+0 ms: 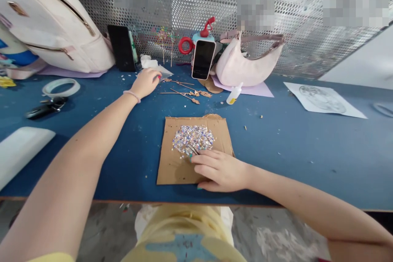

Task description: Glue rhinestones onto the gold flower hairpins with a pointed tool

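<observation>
My right hand (219, 170) is closed around tweezers (193, 149), most of which its fingers hide. The tweezers' tips reach into a loose heap of small glittering rhinestones (193, 137), mixed white, blue and purple. Under the heap lies a square piece of cardboard (172, 170), and my right thumb is low over its front part. Farther back on the left, my left hand (146, 83) has its fingers bent together beside crumpled white tissue (150, 63). Its fingertips are by the ends of several gold hairpins (187, 94); whether they hold one is hidden.
Behind the cardboard stand a small glue bottle (234, 94), an upright phone (203, 59) and a pink handbag (248, 63). At left are a white backpack (58, 20), a tape roll (61, 88) and another phone (121, 48). A printed sheet (325, 99) lies right. Perforated metal closes the back.
</observation>
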Tool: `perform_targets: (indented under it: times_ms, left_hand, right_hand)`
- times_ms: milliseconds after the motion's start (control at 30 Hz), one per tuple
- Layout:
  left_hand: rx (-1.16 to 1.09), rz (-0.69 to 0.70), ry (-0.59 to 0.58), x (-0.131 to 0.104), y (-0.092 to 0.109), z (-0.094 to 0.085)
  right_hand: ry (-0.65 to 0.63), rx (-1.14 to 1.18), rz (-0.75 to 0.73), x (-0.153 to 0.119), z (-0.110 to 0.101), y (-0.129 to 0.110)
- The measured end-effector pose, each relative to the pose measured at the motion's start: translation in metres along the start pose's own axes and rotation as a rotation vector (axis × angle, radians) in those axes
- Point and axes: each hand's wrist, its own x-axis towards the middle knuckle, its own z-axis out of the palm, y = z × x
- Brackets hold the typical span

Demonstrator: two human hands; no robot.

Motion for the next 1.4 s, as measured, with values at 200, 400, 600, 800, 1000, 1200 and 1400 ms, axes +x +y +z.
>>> perform_targets:
  times_ms: [200, 400, 600, 800, 1000, 1200, 1400]
  left_hand:
    - [0.039, -0.033, -0.049, -0.007, -0.009, 0.005]
    - [0.047, -0.091, -0.027, -0.008, -0.015, 0.007]
    - [0.041, -0.129, -0.001, -0.015, -0.021, 0.003]
    - [0.025, -0.121, 0.033, -0.019, -0.015, -0.001]
    - [0.033, -0.115, 0.076, -0.020, -0.015, -0.005]
    - [0.026, -0.123, 0.118, -0.019, -0.018, -0.004]
    - [0.015, -0.104, 0.124, -0.018, -0.019, -0.002]
  right_hand:
    - [-0.055, 0.001, -0.109, 0.010, -0.005, 0.014]
    - [-0.097, 0.003, -0.178, 0.011, -0.007, 0.024]
    - [0.044, -0.065, -0.238, 0.011, -0.021, 0.032]
    - [0.112, -0.243, -0.015, -0.027, -0.028, 0.078]
    - [0.323, -0.070, 0.387, -0.043, -0.018, 0.107]
    - [0.339, 0.005, 0.543, -0.042, -0.014, 0.106]
    - [0.342, 0.011, 0.593, -0.043, -0.011, 0.104]
